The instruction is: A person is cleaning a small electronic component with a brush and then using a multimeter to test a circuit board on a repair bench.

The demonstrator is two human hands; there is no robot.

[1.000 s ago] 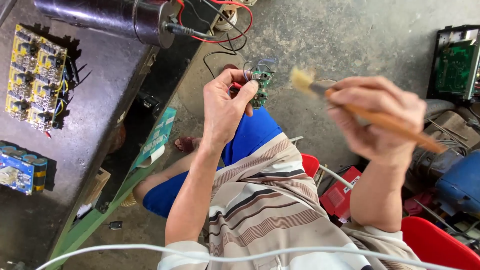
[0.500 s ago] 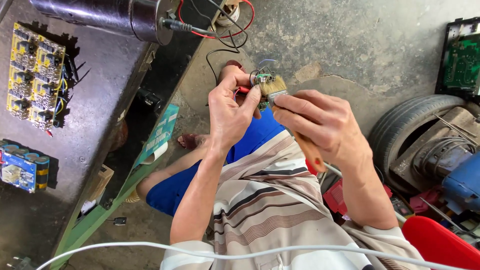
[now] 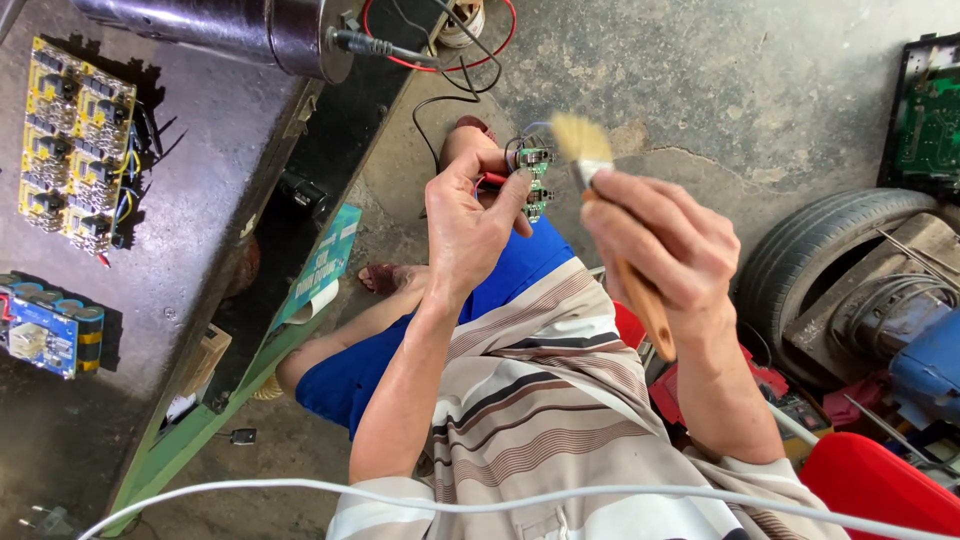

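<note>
My left hand grips a small green circuit board with thin wires trailing from it, held up over my lap. My right hand holds a wooden-handled paintbrush, its pale bristles blurred just right of the board's top edge. The brush handle runs down past my palm toward my wrist. I sit in blue shorts and a striped shirt above a concrete floor.
A dark workbench at left carries a yellow circuit board, a blue battery pack and a metal cylinder with red and black leads. A tyre, a green board and red plastic items lie right.
My right hand swung the brush in from the far right onto the board, then lifted it slightly up and right. My left hand kept hold of the board.
</note>
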